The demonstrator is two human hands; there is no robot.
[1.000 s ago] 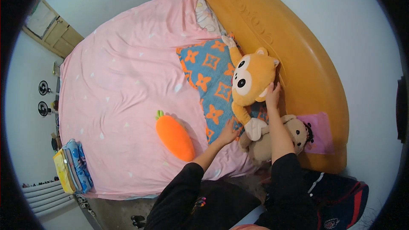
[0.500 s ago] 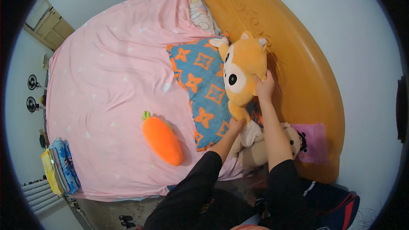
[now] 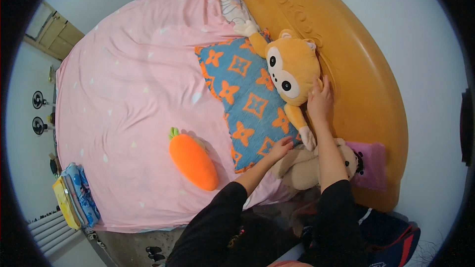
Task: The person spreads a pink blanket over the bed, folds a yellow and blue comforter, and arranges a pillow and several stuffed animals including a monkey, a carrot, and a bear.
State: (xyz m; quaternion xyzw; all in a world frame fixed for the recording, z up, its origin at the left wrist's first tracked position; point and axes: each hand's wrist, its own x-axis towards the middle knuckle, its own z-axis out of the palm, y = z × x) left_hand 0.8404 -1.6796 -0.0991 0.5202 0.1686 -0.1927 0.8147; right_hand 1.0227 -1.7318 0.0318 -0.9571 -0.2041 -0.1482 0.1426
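Observation:
A yellow plush monkey [image 3: 294, 66] with a cream face and black eyes leans against the headboard, its arms spread over the blue pillow [image 3: 237, 84] with orange flowers. Beside the monkey's head is my right hand [image 3: 320, 103], its fingers apart and touching the side of the head. At the pillow's near edge rests my left hand [image 3: 281, 148], fingers stretched out and holding nothing, close to the monkey's pale paw. A beige plush toy [image 3: 302, 168] lies beneath my right forearm, partly hidden by it. On the pink sheet sits an orange plush carrot [image 3: 193, 162].
The orange-brown headboard [image 3: 363, 89] curves along the right side. A pink-purple bag [image 3: 371, 165] lies against it near the beige toy. Folded blue and yellow cloths [image 3: 76, 195] are stacked at the bed's left corner. A dark bag [image 3: 388, 242] stands at lower right.
The monkey has turned face-up and settled against the headboard. My left hand has let go of its arm and drawn back; my right hand has loosened from its head.

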